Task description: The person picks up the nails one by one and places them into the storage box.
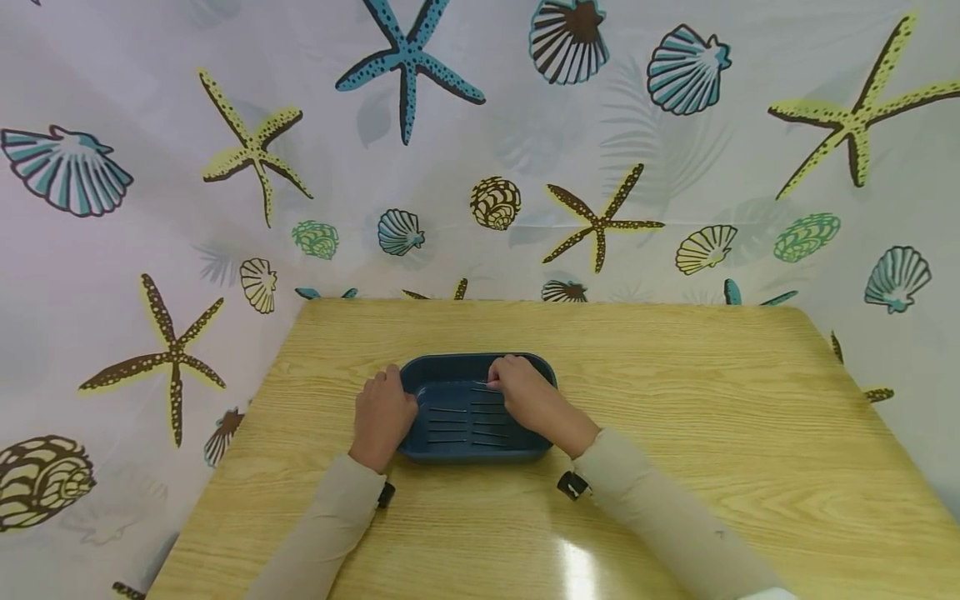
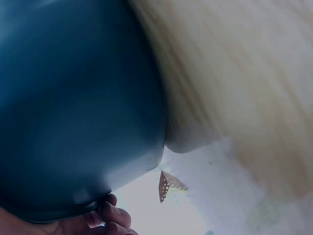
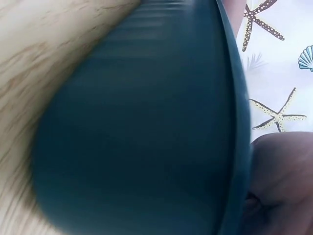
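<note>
A dark blue rectangular tray with rounded corners sits on the wooden table. Inside it lie several thin, dark, needle-like rods, roughly parallel in two columns; their exact kind is too small to tell. My left hand grips the tray's left end, thumb inside the rim and fingers outside; the left wrist view shows fingertips curled at the rim. Over the tray's far right part, my right hand pinches one thin rod at the top of the right column. In the right wrist view the tray wall hides the fingertips.
The light wooden table extends on both sides of the tray and in front of it. Behind it hangs a white cloth printed with starfish and shells. A small black device is at the right wrist.
</note>
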`<state>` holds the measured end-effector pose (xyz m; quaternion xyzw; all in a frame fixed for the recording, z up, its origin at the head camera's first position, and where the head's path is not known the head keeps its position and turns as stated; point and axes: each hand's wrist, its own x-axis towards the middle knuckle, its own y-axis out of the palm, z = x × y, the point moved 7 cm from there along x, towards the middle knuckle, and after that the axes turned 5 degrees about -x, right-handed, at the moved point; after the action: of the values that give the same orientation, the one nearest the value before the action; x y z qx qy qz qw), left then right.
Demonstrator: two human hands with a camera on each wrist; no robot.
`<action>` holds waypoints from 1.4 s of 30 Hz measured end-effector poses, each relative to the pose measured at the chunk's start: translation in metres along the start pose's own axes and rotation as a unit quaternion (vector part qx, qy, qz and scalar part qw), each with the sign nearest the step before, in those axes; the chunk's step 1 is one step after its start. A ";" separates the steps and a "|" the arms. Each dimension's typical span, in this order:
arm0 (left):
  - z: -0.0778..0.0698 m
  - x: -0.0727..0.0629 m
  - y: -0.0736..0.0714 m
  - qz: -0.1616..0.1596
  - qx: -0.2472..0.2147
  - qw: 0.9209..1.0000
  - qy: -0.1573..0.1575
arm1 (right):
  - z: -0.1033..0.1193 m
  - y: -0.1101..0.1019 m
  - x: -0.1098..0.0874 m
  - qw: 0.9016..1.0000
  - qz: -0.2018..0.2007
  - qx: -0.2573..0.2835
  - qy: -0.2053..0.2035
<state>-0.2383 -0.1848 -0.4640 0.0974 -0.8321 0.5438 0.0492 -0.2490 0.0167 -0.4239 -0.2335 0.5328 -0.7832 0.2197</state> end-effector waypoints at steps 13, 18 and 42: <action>-0.006 -0.001 -0.001 -0.021 -0.002 1.000 0.015 | 0.013 0.025 0.018 0.998 -0.026 -0.037 -0.035; -0.004 -0.001 0.001 -0.016 -0.003 1.000 0.011 | 0.022 0.037 0.023 0.997 -0.009 -0.068 -0.037; 0.001 0.001 0.000 -0.008 -0.006 1.000 0.006 | 0.036 0.074 0.058 0.986 0.067 -0.150 0.007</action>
<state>-0.2391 -0.1853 -0.4644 0.1003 -0.8342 0.5389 0.0595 -0.2670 -0.0688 -0.4739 -0.2222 0.6601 -0.6796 0.2305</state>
